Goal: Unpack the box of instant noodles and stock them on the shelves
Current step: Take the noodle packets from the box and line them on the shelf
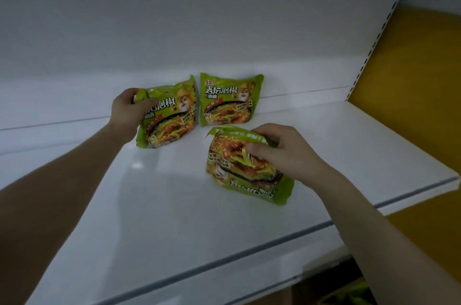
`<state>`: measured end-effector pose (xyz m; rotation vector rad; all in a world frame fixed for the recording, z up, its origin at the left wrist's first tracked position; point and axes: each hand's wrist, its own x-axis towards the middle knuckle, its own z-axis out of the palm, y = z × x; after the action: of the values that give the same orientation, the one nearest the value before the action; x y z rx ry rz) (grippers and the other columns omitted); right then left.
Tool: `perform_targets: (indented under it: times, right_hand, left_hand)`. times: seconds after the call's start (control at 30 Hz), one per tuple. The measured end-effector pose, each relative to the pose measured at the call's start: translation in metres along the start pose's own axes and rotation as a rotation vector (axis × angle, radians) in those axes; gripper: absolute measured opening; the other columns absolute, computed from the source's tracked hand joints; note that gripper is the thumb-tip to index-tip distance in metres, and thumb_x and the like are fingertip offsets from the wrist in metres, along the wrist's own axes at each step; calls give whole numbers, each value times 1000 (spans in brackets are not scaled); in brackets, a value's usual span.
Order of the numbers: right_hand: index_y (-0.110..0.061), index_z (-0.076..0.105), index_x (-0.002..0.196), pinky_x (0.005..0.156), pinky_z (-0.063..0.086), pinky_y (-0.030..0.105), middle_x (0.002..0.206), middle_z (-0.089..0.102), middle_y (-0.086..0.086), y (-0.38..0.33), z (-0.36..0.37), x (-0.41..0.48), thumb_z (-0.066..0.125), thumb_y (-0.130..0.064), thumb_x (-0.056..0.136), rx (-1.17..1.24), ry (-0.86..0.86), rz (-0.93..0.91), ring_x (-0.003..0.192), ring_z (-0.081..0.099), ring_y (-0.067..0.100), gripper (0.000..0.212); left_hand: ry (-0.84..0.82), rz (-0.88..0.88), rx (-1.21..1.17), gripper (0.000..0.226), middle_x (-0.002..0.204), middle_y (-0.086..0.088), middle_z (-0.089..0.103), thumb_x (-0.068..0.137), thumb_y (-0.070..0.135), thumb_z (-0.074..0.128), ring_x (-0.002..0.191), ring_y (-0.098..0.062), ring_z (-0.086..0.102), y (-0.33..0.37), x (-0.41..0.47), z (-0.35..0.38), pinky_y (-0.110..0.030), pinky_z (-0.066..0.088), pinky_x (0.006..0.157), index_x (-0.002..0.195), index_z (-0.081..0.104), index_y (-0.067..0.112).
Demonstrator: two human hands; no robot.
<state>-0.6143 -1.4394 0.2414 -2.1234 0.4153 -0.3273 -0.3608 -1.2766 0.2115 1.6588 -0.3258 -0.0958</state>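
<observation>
Nearest, right pack [247, 167]: held in the right hand [282, 152] over the middle of the white shelf [149, 217], print upside down, top edge toward the viewer, long axis running near to far, tilted with its far edge raised. Glossy green wrapper, noodle-bowl picture in orange and brown, white lettering inverted along the near edge, crinkled under the fingers. Right grip closed on the pack's far upper part, thumb on the printed face, fingers curled over the top edge; forearm reaching in from the lower right, wrist bent down.

Farther, left pack [167, 115]: upright on its bottom edge, leaning back, face toward the viewer, print right way up, long axis roughly vertical and tipped slightly right. Same green wrapper, cartoon animal at upper right, noodle bowl below. Left hand [129, 110] clamped on its upper left corner, fingers wrapped over the front, thumb hidden; left arm stretched straight from the lower left.

Farthest, back pack [229, 100]: just right of the left pack, standing upright, leaning on the rear panel [224, 18], face forward, untouched by either hand. Yellow wall [411, 92] beyond the shelf's right end.
</observation>
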Motion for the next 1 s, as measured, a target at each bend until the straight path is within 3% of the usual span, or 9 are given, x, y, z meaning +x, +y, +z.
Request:
perform_targets:
  times: [0.13, 0.27, 0.37, 0.47, 0.63, 0.77, 0.83, 0.93, 1.0]
  right_hand:
    - [-27, 64, 89, 89, 52, 35, 89, 65, -9, -1, 3, 18, 65, -21, 84, 34, -20, 2, 94, 64, 15, 8]
    - [-20, 68, 100, 92, 50, 42, 99, 68, -2, -3, 11, 33, 64, -23, 84, 9, -44, -5, 96, 64, 19, 16]
    - [-18, 68, 101, 92, 50, 42, 102, 68, 1, -5, 15, 40, 64, -23, 84, -5, -67, -6, 95, 64, 19, 18]
    - [-18, 68, 100, 91, 51, 39, 99, 68, 0, -6, 17, 44, 65, -22, 84, -18, -81, -18, 93, 64, 17, 17]
    - [-18, 69, 99, 87, 52, 36, 92, 68, -2, -5, 13, 43, 63, -20, 85, 4, -97, -21, 88, 65, 17, 15]
    - [-20, 69, 98, 90, 52, 43, 97, 70, 2, -4, 12, 41, 64, -20, 85, 38, -98, 0, 91, 67, 18, 14]
    - [-22, 68, 96, 91, 52, 42, 95, 70, 0, -5, 12, 39, 64, -19, 85, 56, -104, -1, 90, 67, 18, 12]
    - [-23, 67, 93, 89, 53, 39, 89, 68, -5, -9, 14, 36, 65, -18, 84, 82, -109, -28, 89, 66, 16, 10]
    - [-27, 66, 85, 84, 53, 33, 85, 66, -9, -13, 16, 35, 65, -16, 84, 146, -90, -48, 85, 65, 12, 11]
  left_hand:
    - [-7, -25, -76, 22, 85, -3, 62, 83, 3, 63, 74, -16, 62, -12, 13, 10, -19, 54, 54, 103, 56, 6]
    - [15, -8, -32, 26, 92, -7, 62, 84, 4, 63, 83, -22, 62, -19, 23, 14, -32, 53, 71, 109, 55, 6]
    - [119, 77, 262, 38, 109, -15, 60, 84, 17, 64, 102, -31, 58, -22, 27, 19, -39, 49, 86, 118, 53, 3]
    - [252, 102, 506, 50, 120, -18, 55, 86, 29, 62, 111, -33, 51, -21, 20, 27, -36, 42, 86, 123, 45, 0]
    - [199, 44, 492, 47, 117, -18, 56, 87, 29, 61, 107, -32, 52, -29, 16, 26, -32, 39, 78, 120, 45, 0]
    - [250, 24, 506, 56, 127, -21, 50, 87, 26, 62, 116, -34, 48, -26, 10, 24, -37, 40, 90, 130, 39, -1]
    - [318, 132, 516, 53, 130, -20, 46, 89, 25, 58, 119, -31, 46, -24, -5, 23, -33, 37, 94, 132, 39, 1]
    - [254, 254, 452, 34, 119, -14, 56, 91, 25, 55, 110, -25, 52, -28, -39, 18, -30, 40, 89, 118, 54, 4]
    - [219, 76, 216, 29, 114, -12, 60, 91, 30, 56, 103, -22, 56, -32, -62, 15, -35, 46, 91, 109, 57, 8]
